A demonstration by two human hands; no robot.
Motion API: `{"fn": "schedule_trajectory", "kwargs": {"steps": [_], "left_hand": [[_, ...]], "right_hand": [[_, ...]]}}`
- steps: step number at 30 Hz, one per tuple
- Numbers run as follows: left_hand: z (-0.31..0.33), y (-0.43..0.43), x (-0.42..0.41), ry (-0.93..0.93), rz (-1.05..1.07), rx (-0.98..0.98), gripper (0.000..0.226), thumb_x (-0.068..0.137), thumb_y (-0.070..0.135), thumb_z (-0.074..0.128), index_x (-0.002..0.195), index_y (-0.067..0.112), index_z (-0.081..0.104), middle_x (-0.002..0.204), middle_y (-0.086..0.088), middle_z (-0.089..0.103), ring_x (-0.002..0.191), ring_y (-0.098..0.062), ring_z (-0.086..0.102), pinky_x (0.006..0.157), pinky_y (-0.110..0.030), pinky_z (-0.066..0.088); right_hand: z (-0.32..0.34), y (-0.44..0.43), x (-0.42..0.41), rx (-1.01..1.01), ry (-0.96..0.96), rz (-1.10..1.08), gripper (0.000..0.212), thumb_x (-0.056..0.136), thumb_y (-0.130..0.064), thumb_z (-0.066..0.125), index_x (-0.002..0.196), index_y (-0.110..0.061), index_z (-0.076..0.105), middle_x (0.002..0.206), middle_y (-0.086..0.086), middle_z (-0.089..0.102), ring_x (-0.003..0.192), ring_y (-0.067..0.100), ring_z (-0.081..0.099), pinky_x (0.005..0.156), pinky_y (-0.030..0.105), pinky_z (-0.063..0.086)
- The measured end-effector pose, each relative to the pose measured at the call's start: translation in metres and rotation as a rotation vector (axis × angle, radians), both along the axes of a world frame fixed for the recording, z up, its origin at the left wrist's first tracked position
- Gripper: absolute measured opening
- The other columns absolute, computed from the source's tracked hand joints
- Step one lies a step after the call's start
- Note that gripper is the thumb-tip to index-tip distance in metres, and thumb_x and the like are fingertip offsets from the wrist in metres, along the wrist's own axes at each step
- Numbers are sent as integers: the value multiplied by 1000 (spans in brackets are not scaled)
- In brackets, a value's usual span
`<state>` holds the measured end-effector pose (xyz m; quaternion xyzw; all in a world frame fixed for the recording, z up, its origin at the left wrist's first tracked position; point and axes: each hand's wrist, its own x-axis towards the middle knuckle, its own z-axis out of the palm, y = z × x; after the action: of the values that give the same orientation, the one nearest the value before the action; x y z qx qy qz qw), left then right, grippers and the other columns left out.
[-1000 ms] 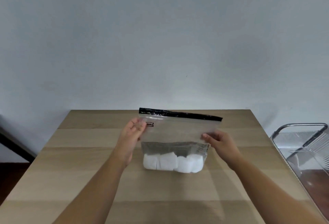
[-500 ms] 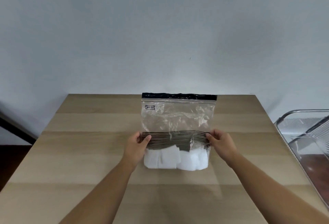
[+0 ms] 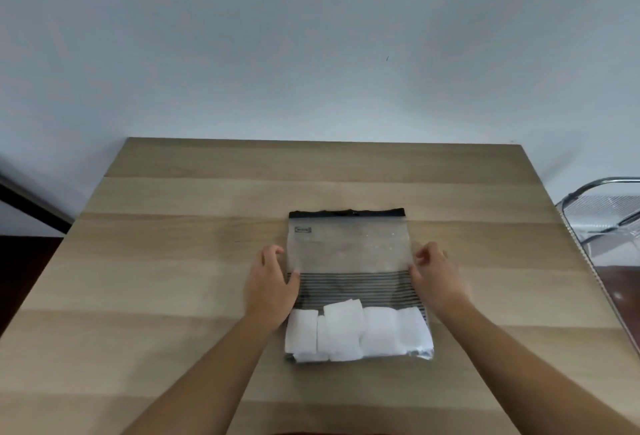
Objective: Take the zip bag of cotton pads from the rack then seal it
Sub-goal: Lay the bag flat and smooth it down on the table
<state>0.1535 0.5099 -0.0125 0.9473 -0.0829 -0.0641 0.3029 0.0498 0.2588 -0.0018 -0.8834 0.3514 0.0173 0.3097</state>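
The clear zip bag (image 3: 348, 251) lies flat on the wooden table (image 3: 173, 261), its black zip strip (image 3: 346, 213) at the far end. White cotton pads (image 3: 346, 330) fill the near end, below a band of dark stripes. My left hand (image 3: 272, 287) is at the bag's left edge with the thumb resting on the striped band and the fingers curled loosely beside it. My right hand (image 3: 438, 279) is at the right edge, thumb touching the edge and fingers lifted just outside it. Neither hand grips the bag.
A metal wire rack (image 3: 602, 213) stands just off the table's right edge. A pale wall rises behind the table's far edge. Dark floor shows at the left.
The bag has gone from upright, held at both sides, to lying flat on the table. Both hands have loosened and now sit at its edges. The view has tilted downward.
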Motion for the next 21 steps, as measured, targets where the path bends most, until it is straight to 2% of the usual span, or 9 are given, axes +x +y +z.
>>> {"fn": "schedule_trajectory", "kwargs": {"steps": [2, 4, 6, 7, 9, 13, 17, 21], "left_hand": [[-1, -12, -1, -118, -93, 60, 45, 86, 35, 56, 124, 16, 40, 127, -8, 50, 113, -22, 49, 95, -35, 39], [-4, -30, 1, -151, -195, 98, 53, 91, 39, 46, 136, 16, 32, 145, -8, 37, 132, -23, 35, 108, -37, 27], [-11, -49, 4, -143, -283, 141, 58, 95, 41, 35, 145, 15, 19, 157, -5, 18, 143, -20, 15, 115, -36, 13], [-15, -56, 5, -134, -321, 160, 59, 97, 41, 30, 147, 15, 13, 159, -4, 10, 145, -18, 7, 116, -36, 7], [-26, -64, 6, -114, -368, 200, 59, 98, 41, 23, 148, 17, 4, 160, -2, 1, 146, -15, -3, 117, -34, -2], [-43, -62, 9, -150, -381, 219, 59, 97, 43, 19, 147, 22, -3, 159, 1, -2, 145, -13, -7, 115, -34, -8], [-47, -62, 9, -188, -377, 254, 62, 91, 50, 4, 146, 25, -7, 159, 2, -2, 141, -9, -14, 114, -34, -10], [-49, -62, 9, -176, -378, 288, 62, 90, 50, 1, 146, 26, -8, 159, 2, -2, 141, -9, -13, 114, -34, -11]], "right_hand": [[2, 15, 8, -134, -58, 138, 26, 88, -35, 52, 111, -26, 46, 113, -3, 55, 101, 15, 50, 89, 34, 44], [-1, 33, 21, -204, -109, 287, 44, 90, -43, 43, 130, -26, 36, 137, -1, 46, 126, 19, 41, 106, 39, 35], [-11, 47, 36, -258, -77, 422, 59, 93, -50, 29, 144, -28, 13, 157, -1, 16, 145, 18, 10, 117, 41, 13], [-18, 51, 41, -279, -38, 469, 62, 94, -52, 22, 146, -29, 0, 159, -2, 1, 145, 17, -5, 119, 41, 3], [-32, 54, 47, -335, 31, 515, 63, 93, -56, 12, 144, -32, -17, 157, -2, -15, 142, 17, -20, 117, 42, -9], [-48, 50, 48, -436, 28, 516, 62, 92, -58, 6, 144, -34, -19, 156, -1, -19, 142, 20, -22, 116, 44, -12], [-52, 51, 49, -444, -5, 511, 62, 92, -59, 6, 144, -35, -16, 157, -3, -16, 143, 19, -19, 116, 45, -9], [-53, 50, 49, -447, 9, 505, 61, 91, -60, 4, 144, -36, -16, 157, -3, -14, 144, 19, -18, 116, 44, -9]]}}
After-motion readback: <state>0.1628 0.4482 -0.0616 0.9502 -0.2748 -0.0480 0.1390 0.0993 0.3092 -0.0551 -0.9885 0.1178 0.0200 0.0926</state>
